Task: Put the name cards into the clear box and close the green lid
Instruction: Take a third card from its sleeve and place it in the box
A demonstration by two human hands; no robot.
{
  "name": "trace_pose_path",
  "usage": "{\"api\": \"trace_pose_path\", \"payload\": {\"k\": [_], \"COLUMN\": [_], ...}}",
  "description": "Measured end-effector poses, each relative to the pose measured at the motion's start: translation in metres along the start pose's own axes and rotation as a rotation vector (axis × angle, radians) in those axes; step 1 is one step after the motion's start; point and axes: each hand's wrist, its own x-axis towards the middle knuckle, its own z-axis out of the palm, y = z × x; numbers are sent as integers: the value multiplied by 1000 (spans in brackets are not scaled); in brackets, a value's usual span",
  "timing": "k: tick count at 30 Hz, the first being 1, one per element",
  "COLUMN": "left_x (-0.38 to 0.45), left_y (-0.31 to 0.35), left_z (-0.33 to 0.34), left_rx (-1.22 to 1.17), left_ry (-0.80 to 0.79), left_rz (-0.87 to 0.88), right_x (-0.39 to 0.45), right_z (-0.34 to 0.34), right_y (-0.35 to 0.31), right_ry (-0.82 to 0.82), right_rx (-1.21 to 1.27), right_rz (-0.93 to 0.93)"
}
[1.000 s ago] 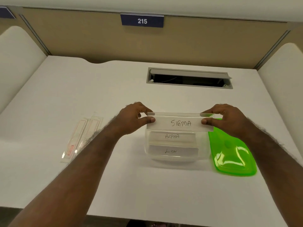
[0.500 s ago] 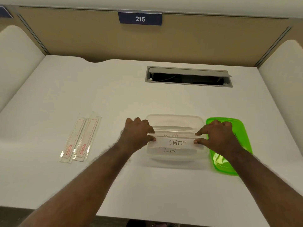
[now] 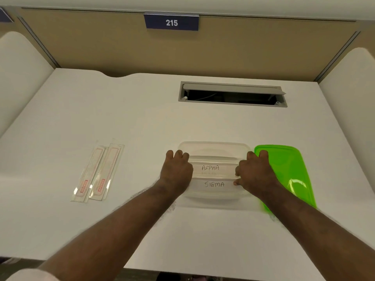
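Both forearms reach in from the near edge of the white desk (image 3: 60, 220). The left hand (image 3: 176, 171) and right hand (image 3: 253, 173) are each pinched on an end of the white card lettered SIGMA (image 3: 214, 184), one at either end to hold it level inside the clear plastic box (image 3: 213, 147). Just beyond, the ALPHA card (image 3: 210, 167) lies in the same box. To the right, touching the box, the bright green lid (image 3: 288, 169) waits, not yet on. Off left, two clear sleeves with red print (image 3: 97, 173). Farthest, a grey cable hatch (image 3: 233, 94).
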Motion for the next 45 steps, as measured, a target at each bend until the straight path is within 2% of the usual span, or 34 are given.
{"api": "trace_pose_path", "payload": {"k": [11,14,17,20,23,26,28,32,45], "left_x": [8,10,8,2,-6,-15,-22,-38,-102], "left_y": [6,5,0,-10,-24,-41,-53,-77,-140], "left_z": [-2,-2,-5,-10,-9,-3,2,17,87], "left_rx": [88,70,-68,-197,-269,-323,-327,-322,-270], "left_ry": [-64,-41,80,305,493,575,576,548,357], "left_rz": [11,22,12,-28,-148,-310,-402,-554,-875], "right_x": [8,7,5,4,5,11,18,37,111], "right_z": [2,0,-5,-15,-27,-41,-53,-83,-138], "right_y": [-11,-9,-6,-2,3,3,-2,-23,-153], "right_ry": [-41,-31,2,64,179,259,286,338,349], "right_rx": [-22,14,80,137,206,360,456,477,392], "right_rz": [-6,0,37,94,116,97,66,-17,-333]}}
